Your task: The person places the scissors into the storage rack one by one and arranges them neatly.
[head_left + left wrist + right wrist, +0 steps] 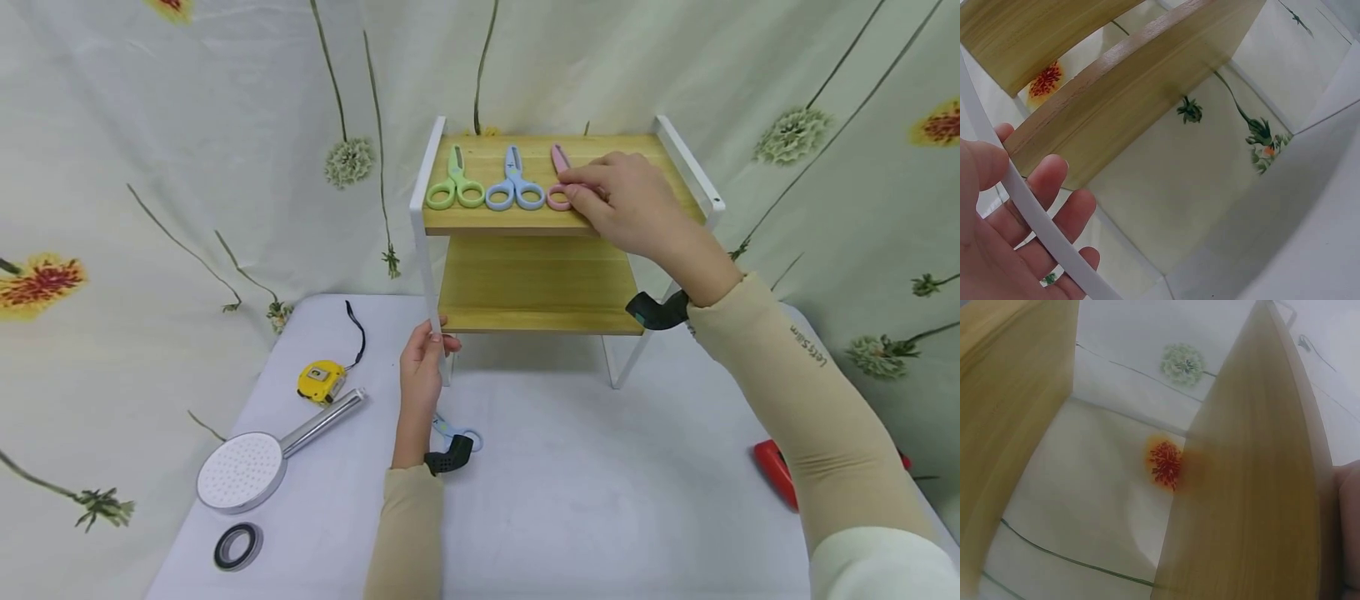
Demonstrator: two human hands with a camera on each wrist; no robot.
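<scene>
While the two-tier wooden rack [536, 283] stands at the back of the white table [600, 517], the person works it with both hands. Left hand [422, 367] grips the rack's front-left white leg [424, 275] low down, just under the lower shelf. From the left wrist view, the white leg [1029, 212] runs across the palm, fingers [1054, 187] spread apart behind it and only lightly curled, thumb in front.

Right hand [626, 204] rests on the rack's top shelf [540, 218], toward its right end. Fingers lie close together, bent down onto the pink scissors [558, 179]; the hand covers most of the handle, so whether it pinches or merely presses cannot be told. Right wrist view shows only shelf boards [1254, 487] and the flowered backdrop.

On the same top shelf, left of the pink pair: blue scissors [514, 183] in the middle, green scissors [454, 183] at the rack's left end. All three lie flat, handles toward the front edge, side by side, not touching.

In front of the rack, on the table: another blue pair [457, 433], partly hidden by the left wrist. Left of the rack: yellow tape measure [321, 381], then a chrome shower head [255, 462], then a black ring [237, 547] nearest the table's front edge. Right of the rack, a red object [776, 471], mostly hidden behind the right sleeve.
</scene>
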